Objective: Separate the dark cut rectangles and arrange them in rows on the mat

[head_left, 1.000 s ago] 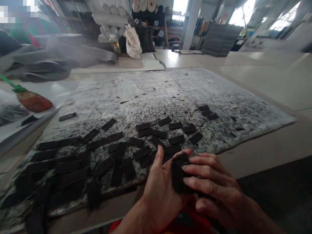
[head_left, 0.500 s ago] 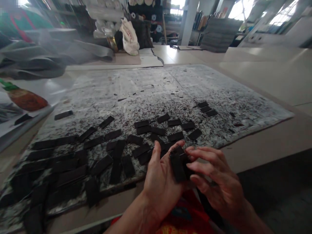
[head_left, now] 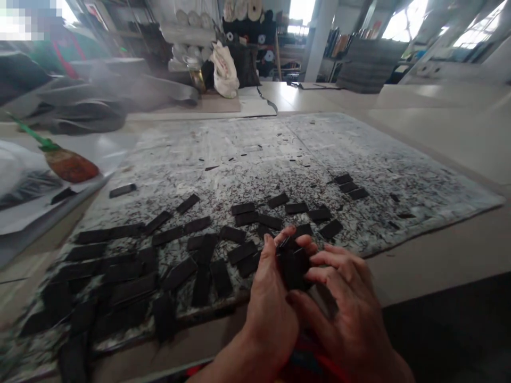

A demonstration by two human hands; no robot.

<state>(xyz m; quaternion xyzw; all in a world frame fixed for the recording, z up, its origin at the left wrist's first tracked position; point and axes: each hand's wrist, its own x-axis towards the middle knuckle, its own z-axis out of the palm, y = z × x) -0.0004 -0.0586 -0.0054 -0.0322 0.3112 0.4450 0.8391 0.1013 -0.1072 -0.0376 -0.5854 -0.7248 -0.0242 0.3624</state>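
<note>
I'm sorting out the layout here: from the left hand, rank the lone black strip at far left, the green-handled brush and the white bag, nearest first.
Measured from the left hand:
1. Lone black strip, on the speckled mat, up and left.
2. Green-handled brush, beyond the mat's left edge.
3. White bag, at the table's far end.

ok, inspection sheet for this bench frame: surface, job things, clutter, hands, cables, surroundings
Surface: speckled, scored cutting mat on a pale table.
Job things: small stack of black strips between both hands; many loose black strips spread over the mat's near left.
Clutter: green-handled brush on white sheets at left; white bag at the far edge.
Hands: left hand and right hand closed around the stack, fingers curled.
Cables: nothing seen.
Surroundings: fabric rolls, shelving, bright windows; a person far left, blurred.
</note>
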